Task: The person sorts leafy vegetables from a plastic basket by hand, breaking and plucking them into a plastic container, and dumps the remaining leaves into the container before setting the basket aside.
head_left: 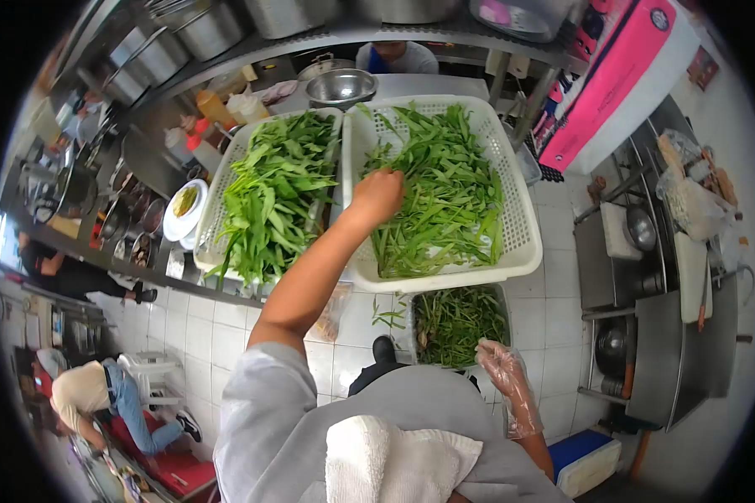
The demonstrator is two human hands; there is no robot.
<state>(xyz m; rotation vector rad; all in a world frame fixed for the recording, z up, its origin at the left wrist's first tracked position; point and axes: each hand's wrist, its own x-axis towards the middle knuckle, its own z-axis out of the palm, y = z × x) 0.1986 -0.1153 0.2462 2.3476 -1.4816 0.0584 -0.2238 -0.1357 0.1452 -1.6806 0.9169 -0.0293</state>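
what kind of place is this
Probably a restaurant or other commercial kitchen: large metal pots on an overhead shelf, a metal bowl, and two big perforated white baskets full of leafy greens.

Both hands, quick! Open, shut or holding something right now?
Left hand: curled at the greens; can't tell if it grips any.
Right hand: gloved, partly curled; can't tell if it's holding anything.

Greens [445,168] are lying in a left basket [215,239] and a right basket [524,230], with a bowl [342,87] sitting behind them and a bin [506,317] standing before the latter.
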